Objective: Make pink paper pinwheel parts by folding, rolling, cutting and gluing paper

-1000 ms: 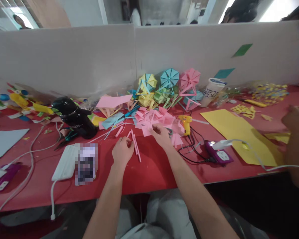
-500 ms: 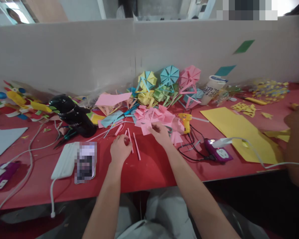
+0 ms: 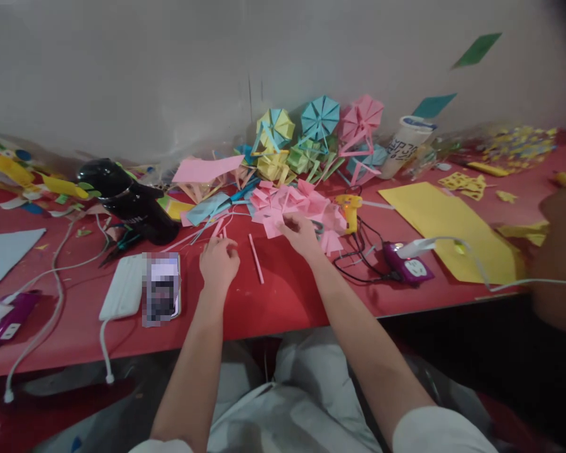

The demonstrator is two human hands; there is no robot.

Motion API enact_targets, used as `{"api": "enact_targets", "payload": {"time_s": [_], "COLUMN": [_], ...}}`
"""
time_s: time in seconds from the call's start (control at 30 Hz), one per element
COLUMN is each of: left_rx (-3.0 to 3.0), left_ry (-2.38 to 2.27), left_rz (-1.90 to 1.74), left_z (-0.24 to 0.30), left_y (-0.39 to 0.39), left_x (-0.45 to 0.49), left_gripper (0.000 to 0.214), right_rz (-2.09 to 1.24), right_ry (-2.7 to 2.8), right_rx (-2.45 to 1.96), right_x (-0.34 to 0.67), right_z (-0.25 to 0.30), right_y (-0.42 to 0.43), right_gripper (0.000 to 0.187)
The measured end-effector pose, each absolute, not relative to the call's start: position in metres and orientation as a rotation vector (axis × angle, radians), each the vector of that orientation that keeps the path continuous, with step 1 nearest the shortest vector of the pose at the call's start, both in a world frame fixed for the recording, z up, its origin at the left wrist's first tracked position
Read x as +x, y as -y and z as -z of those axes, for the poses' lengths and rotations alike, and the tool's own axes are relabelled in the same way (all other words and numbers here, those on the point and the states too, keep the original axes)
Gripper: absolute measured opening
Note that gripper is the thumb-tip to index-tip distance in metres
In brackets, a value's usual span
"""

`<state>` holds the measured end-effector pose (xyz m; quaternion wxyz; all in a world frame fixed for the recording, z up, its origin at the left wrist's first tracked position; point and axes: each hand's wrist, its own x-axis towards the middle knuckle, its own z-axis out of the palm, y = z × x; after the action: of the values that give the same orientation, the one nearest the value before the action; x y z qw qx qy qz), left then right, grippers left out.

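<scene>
My left hand (image 3: 219, 264) rests on the red table (image 3: 287, 302) with its fingers curled around thin pink paper sticks (image 3: 222, 231) whose ends poke out past the fingertips. One loose pink stick (image 3: 256, 267) lies just to its right. My right hand (image 3: 302, 234) reaches into a heap of pink folded paper pieces (image 3: 292, 204) and pinches one at the near edge of the heap.
A black bottle (image 3: 132, 201), a phone (image 3: 163, 289) and a white power bank (image 3: 121, 294) lie left. A yellow glue gun (image 3: 349, 211), purple power strip (image 3: 408, 267) and yellow sheet (image 3: 448, 226) lie right. Paper pinwheels (image 3: 321, 116) stand behind. Another person's arm (image 3: 561, 251) is far right.
My left hand slid left and away from the loose pink stick, taking other sticks with it. The camera tipped down. My right hand stayed on the pink heap.
</scene>
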<state>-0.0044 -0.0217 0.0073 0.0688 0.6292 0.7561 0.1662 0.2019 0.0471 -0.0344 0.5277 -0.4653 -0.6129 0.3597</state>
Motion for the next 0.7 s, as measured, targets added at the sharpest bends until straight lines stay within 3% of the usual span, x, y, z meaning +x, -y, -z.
{"api": "enact_targets", "payload": {"time_s": [0.07, 0.37, 0.7], "left_rx": [1.947, 2.020, 2.022], "left_ry": [-2.180, -2.138, -2.115], "left_rz": [-0.469, 0.019, 0.046], "left_z": [-0.009, -0.013, -0.012], "left_y": [0.021, -0.008, -0.016], "left_x": [0.004, 0.030, 0.033], "left_gripper": [0.012, 0.036, 0.034], "right_rz": [-0.866, -0.834, -0.844], "right_ry": [1.471, 1.534, 1.574], "right_rx": [-1.111, -1.114, -1.088], "right_x": [0.202, 0.199, 0.193], "right_z": [0.035, 0.042, 0.044], "right_y": [-0.047, -0.047, -0.043], "right_gripper": [0.042, 0.045, 0.034]}}
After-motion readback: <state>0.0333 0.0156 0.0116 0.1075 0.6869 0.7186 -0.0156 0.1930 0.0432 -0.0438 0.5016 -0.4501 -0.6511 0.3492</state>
